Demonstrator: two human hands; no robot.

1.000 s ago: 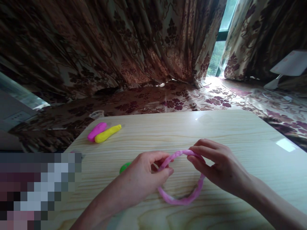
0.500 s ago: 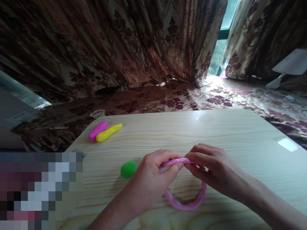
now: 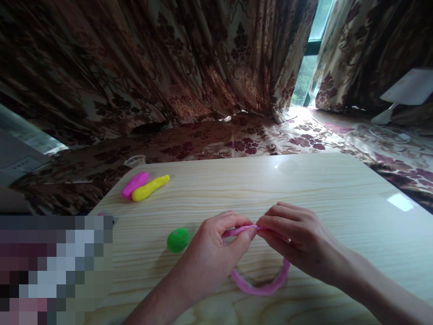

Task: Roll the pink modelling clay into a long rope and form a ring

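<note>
A light pink ring of modelling clay (image 3: 260, 289) hangs as a loop between my hands, over the wooden table. My left hand (image 3: 225, 239) pinches its top strand between thumb and fingers. Close beside it, my right hand (image 3: 294, 230) pinches the same strand, the fingertips of both hands almost touching. Parts of the loop's two sides are hidden behind my hands. To the left of my left hand lies a green clay ball (image 3: 177, 240) with small pinkish specks.
A magenta clay roll (image 3: 134, 184) and a yellow clay roll (image 3: 150, 188) lie side by side at the table's (image 3: 216, 180) far left. Beyond the edge are a clear container (image 3: 135, 160), patterned curtains (image 3: 203, 67) and a white lamp (image 3: 406, 88). A pixelated patch covers the lower left.
The pinched strand between my fingertips looks thinner, and my right fingertips have come slightly closer to the left ones. The whole view has shifted a little.
</note>
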